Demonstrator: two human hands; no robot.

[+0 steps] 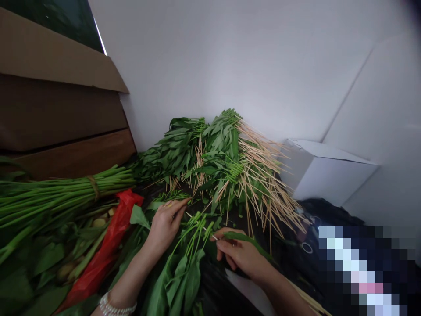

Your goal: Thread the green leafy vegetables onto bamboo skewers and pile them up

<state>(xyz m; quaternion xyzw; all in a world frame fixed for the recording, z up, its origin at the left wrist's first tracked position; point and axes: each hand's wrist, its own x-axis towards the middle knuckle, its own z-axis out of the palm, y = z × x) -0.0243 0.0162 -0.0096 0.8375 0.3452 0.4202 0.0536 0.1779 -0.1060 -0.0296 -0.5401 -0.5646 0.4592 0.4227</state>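
Note:
My left hand (166, 224) is closed in a pinch on the end of a thin bamboo skewer (202, 227) that carries folded green leafy stems (194, 230). My right hand (238, 253) pinches a long green leaf (250, 241) at the skewer's other end. Both hands hover over loose green leaves (179, 281) lying on a dark sheet. Just beyond them rises a heap of finished skewers of greens (230, 171), sticks fanning out to the right.
A tied bundle of long green stalks (66, 193) lies at the left beside a red plastic bag (108, 245). Brown cardboard (59, 109) stands at the back left, a white box (325, 171) at the right against the white wall. A pixelated patch covers the lower right.

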